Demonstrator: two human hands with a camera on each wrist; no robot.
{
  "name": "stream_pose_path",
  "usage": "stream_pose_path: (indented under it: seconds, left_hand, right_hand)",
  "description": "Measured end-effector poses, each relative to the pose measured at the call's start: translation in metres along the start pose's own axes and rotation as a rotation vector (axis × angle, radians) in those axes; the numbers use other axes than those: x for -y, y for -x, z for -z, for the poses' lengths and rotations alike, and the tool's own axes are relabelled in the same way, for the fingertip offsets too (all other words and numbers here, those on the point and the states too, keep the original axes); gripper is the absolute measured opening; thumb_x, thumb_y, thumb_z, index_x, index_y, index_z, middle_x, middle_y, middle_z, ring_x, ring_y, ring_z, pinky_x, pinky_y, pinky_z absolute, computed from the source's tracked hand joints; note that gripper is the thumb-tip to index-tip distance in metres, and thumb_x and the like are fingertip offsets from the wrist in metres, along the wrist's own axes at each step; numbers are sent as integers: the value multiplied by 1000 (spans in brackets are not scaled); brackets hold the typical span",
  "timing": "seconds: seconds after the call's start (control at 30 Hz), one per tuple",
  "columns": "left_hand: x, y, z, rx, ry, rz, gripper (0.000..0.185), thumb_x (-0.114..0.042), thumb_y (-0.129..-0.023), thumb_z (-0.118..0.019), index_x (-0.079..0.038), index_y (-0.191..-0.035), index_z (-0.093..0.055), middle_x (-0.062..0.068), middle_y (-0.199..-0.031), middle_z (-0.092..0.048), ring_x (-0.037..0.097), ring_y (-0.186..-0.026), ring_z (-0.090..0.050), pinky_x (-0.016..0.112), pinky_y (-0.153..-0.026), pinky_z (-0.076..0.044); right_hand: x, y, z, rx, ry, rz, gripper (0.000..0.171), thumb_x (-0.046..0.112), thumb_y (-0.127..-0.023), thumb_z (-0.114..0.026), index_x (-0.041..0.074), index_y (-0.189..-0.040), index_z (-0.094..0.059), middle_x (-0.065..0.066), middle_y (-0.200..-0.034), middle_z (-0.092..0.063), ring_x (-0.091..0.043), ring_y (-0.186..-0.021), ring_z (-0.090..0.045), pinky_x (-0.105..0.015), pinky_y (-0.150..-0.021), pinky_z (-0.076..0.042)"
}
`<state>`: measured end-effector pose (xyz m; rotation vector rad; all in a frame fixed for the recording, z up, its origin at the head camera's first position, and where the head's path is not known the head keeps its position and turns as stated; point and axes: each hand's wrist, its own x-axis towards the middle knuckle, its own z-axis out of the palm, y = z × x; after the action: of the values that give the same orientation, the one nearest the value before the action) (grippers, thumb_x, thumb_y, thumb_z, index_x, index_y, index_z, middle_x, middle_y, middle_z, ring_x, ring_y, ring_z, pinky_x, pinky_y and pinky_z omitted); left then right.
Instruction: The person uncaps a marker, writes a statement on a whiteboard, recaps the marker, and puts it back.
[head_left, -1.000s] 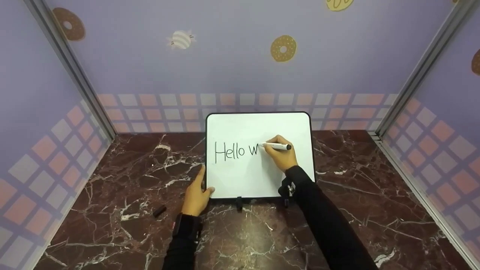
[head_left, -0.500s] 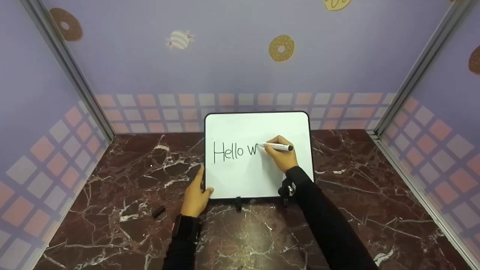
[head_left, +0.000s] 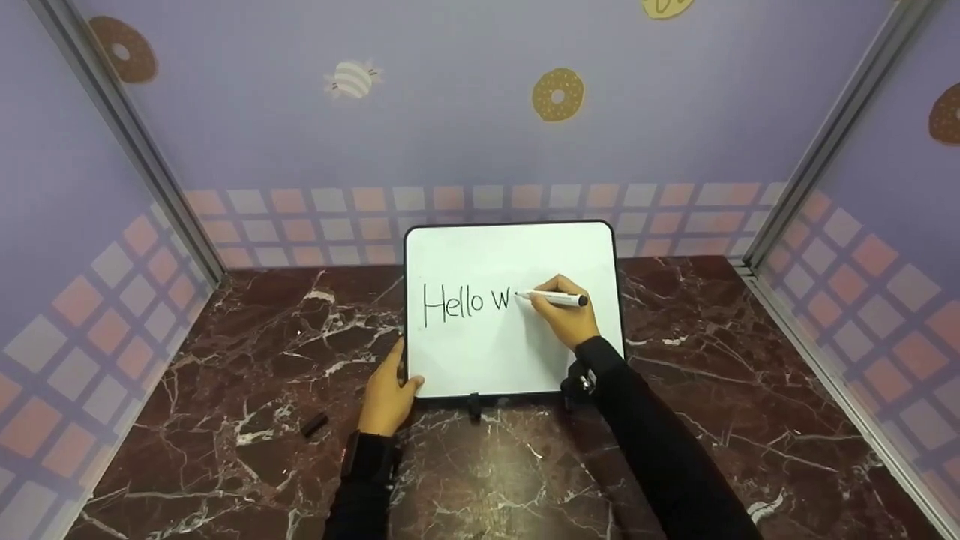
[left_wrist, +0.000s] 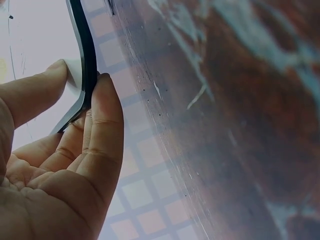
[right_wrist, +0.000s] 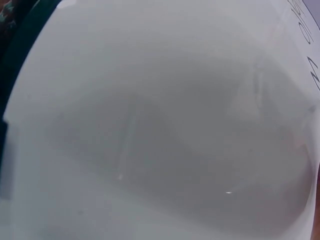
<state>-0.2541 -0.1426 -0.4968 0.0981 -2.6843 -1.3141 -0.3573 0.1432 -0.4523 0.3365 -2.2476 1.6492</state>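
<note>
A whiteboard (head_left: 480, 360) with a black frame stands tilted back on small black feet, with "Hello w" in black across its middle. My right hand (head_left: 568, 311) pinches a white marker (head_left: 559, 298) with a black end; its tip is at the board just right of the "w". My left hand (head_left: 386, 397) grips the board's lower left corner. In the left wrist view the thumb (left_wrist: 42, 90) lies on the white face and the fingers (left_wrist: 106, 130) reach behind the dark frame. The right wrist view shows mostly the white surface and part of the lettering (right_wrist: 312, 72).
A small black cap (head_left: 315, 425) lies on the dark red marbled table (head_left: 225, 465), left of the left forearm. One black foot (head_left: 474, 406) juts out under the board. Purple walls (head_left: 450, 135) with pink and white checks enclose the back and sides.
The marker tip has shifted slightly down and right from the end of the "w", and a tiny dark mark shows at it. The left hand keeps its grip; the view drifts slightly.
</note>
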Motion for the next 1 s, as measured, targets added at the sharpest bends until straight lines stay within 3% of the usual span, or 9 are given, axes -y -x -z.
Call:
stream_pose_path:
  seconds: [0.13, 0.37, 0.6, 0.83, 1.0]
  left_hand:
    - [1, 0, 1, 6, 5, 0, 70, -7, -91, -66, -4, -153, -33, 29, -127, -58, 39, -115, -58, 54, -102, -46]
    - [2, 0, 1, 20, 6, 4, 71, -8, -92, -66, -7, -154, -31, 28, -129, -57, 29, -88, -59, 47, -85, -49]
    - [2, -2, 1, 15, 10, 11, 71, -9, -92, -66, -8, -154, -31, 29, -131, -57, 32, -99, -59, 52, -96, -47]
    - [2, -2, 1, 30, 6, 31, 71, -10, -92, -65, -9, -154, -30, 28, -132, -56, 33, -101, -58, 51, -95, -47]
    - [3, -2, 0, 17, 11, 14, 72, -9, -91, -66, -8, -154, -31, 29, -131, -56, 39, -114, -57, 54, -101, -45]
  right_hand:
    - [-1, 1, -1, -11, -5, 0, 6, 6, -84, -71, 0, -87, -69, 4, -73, -63, -10, -64, -53, -20, -59, -43]
    - [-1, 0, -3, -28, -16, -16, 6, 0, -83, -70, -4, -87, -68, 1, -72, -64, -8, -63, -52, -19, -58, -42]
    - [-1, 0, -2, -28, -7, 3, 5, 6, -83, -72, 2, -85, -69, 4, -73, -63, -9, -65, -53, -20, -60, -43]
    - [-1, -1, -3, -21, 5, -1, 7, 10, -83, -72, 3, -85, -69, 1, -75, -65, -11, -67, -54, -21, -62, -44]
    - [0, -1, -5, -3, 0, -6, 7, 9, -84, -73, 3, -85, -70, 0, -76, -65, -12, -68, -53, -21, -62, -44]
